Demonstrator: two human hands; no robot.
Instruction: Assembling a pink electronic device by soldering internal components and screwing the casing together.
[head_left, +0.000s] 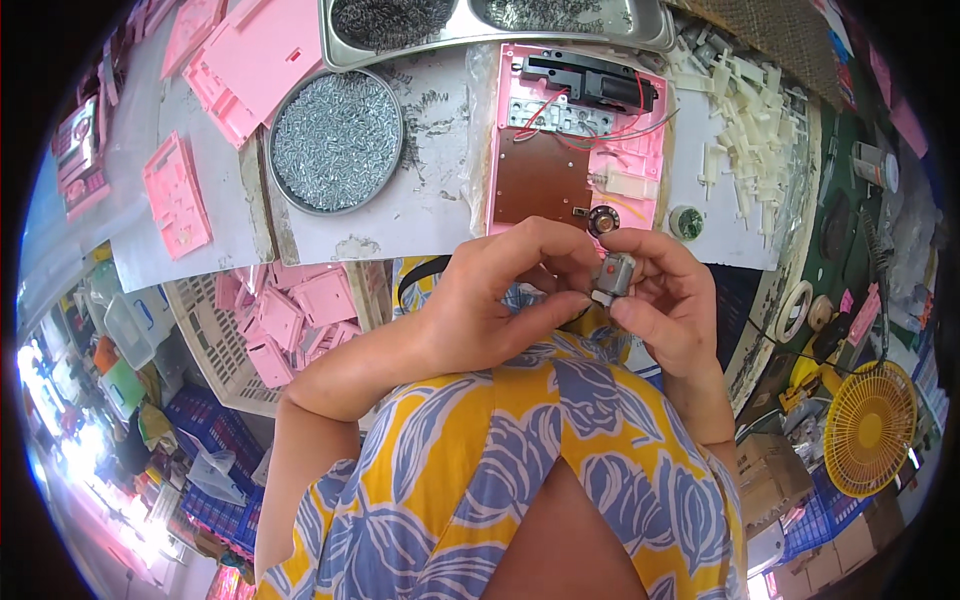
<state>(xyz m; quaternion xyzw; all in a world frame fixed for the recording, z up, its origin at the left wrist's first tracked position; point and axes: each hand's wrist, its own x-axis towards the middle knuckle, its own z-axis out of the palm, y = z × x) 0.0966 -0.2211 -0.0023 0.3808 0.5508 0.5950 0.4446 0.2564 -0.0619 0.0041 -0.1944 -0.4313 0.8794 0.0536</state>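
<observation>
Close to my body I hold a small grey block-shaped part (pixel 614 274) with a red spot on its side. My left hand (pixel 500 285) pinches it from the left, and my right hand (pixel 672 295) grips it from the right with thumb and fingers. Fingertips hide some of the part. Just beyond my hands lies a pink casing (pixel 652 160) fitted with a brown board (pixel 543 178), a black mechanism (pixel 590 80) and red wires. A round black dial-like piece (pixel 603 220) shows at the casing's near edge, right above my fingers.
Left of the casing stands a round tray of small metal pins (pixel 337 140). Behind it is a metal tray (pixel 460 28) of dark springs. White plastic pieces (pixel 745 120) are heaped right. Pink parts (pixel 290 315) fill a crate (pixel 225 345) below left. A yellow fan (pixel 870 428) stands at right.
</observation>
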